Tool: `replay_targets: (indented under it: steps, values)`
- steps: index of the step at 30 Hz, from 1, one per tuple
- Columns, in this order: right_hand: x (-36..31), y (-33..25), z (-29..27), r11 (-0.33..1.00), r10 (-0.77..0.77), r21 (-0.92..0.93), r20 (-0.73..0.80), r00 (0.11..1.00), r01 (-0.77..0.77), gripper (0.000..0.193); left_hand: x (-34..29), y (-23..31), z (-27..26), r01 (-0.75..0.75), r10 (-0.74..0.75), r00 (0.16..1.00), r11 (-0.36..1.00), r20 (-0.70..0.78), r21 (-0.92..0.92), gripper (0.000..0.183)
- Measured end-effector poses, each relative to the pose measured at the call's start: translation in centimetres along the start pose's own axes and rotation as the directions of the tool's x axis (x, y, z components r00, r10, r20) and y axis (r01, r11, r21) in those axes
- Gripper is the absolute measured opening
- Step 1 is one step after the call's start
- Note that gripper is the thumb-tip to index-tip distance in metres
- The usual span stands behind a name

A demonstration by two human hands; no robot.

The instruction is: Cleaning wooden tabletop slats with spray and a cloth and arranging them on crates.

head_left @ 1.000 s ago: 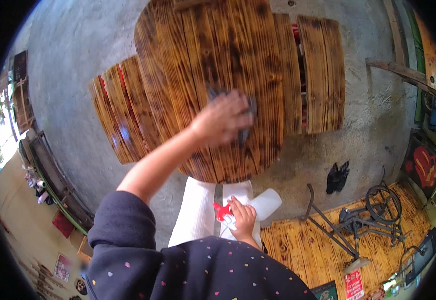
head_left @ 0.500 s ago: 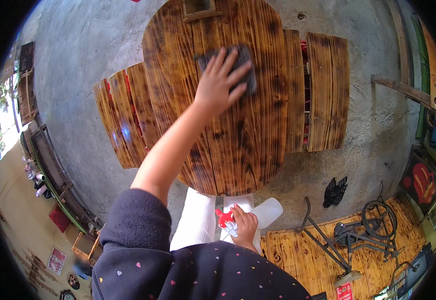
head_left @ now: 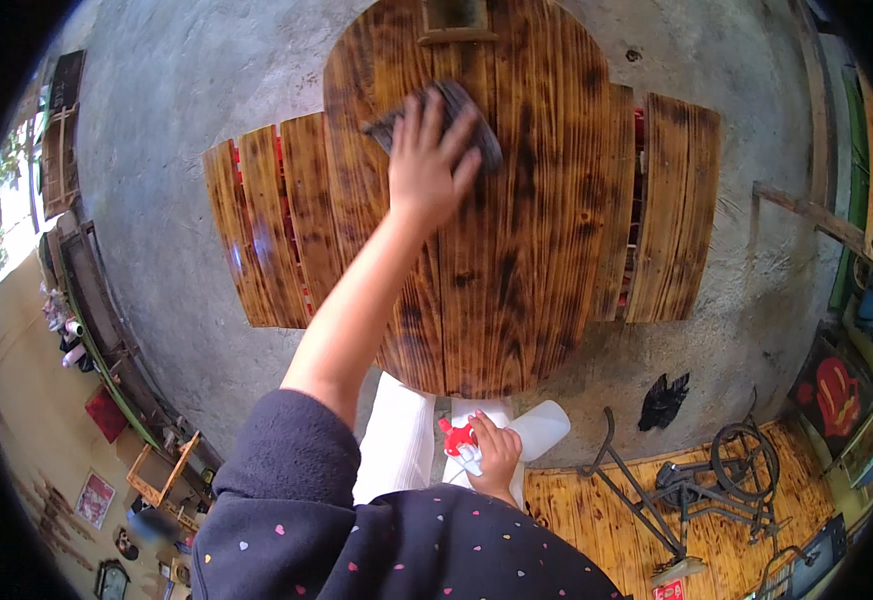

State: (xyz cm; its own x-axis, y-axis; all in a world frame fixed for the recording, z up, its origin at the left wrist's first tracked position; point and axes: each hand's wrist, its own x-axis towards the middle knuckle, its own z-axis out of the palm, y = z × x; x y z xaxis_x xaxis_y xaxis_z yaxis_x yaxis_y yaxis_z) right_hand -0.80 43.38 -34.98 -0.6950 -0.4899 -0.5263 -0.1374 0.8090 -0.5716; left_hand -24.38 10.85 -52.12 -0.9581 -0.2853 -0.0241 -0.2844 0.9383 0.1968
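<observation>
From the head camera: the left hand (head_left: 427, 165) lies flat, fingers spread, pressing a dark grey cloth (head_left: 447, 120) onto the round scorched-wood tabletop (head_left: 517, 250) toward twelve o'clock. At six o'clock the right hand (head_left: 497, 455) grips a white spray bottle with red trigger (head_left: 517, 435). It looks like mid-wipe; next calls for sweeping unwiped boards.

Rustic café yard: scorched-wood table (head_left: 517, 250), benches (head_left: 267, 230), concrete floor (head_left: 177, 130).

Left hand (head_left: 427, 165) flat on cloth (head_left: 477, 125), which lies on far half of round counter (head_left: 517, 260). Slatted benches (head_left: 267, 230) flank counter left and right. Right hand (head_left: 497, 452) near body, holding spray bottle (head_left: 517, 435), below counter's near edge.
</observation>
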Motion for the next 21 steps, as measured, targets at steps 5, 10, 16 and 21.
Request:
replay_targets:
  steps: [5, 10, 16, 21]
  values:
    - [0.5, 0.0, -0.7, 1.000, -0.002, 0.026, -0.025, 1.000, 0.003, 0.046, -12.8, -0.7, -3.4, 0.169, -0.143, 0.954, 0.982, 0.265, -0.079, 0.061]
    - [0.6, -0.4, -0.4, 1.000, -0.004, 0.003, 0.008, 1.000, 0.004, 0.045, -4.8, -6.3, -1.8, 0.291, -0.294, 0.956, 0.953, -0.015, -0.087, 0.061]
    - [0.9, -0.5, -0.4, 0.999, -0.011, -0.049, -0.013, 1.000, 0.010, 0.040, 8.2, -12.3, -1.3, 0.426, -0.421, 0.892, 0.905, 0.166, 0.007, 0.067]
    - [1.3, -0.7, -0.8, 1.000, 0.002, -0.016, 0.026, 1.000, -0.001, 0.043, -7.1, -7.4, -1.2, 0.160, -0.161, 0.987, 0.986, -0.013, -0.045, 0.061]
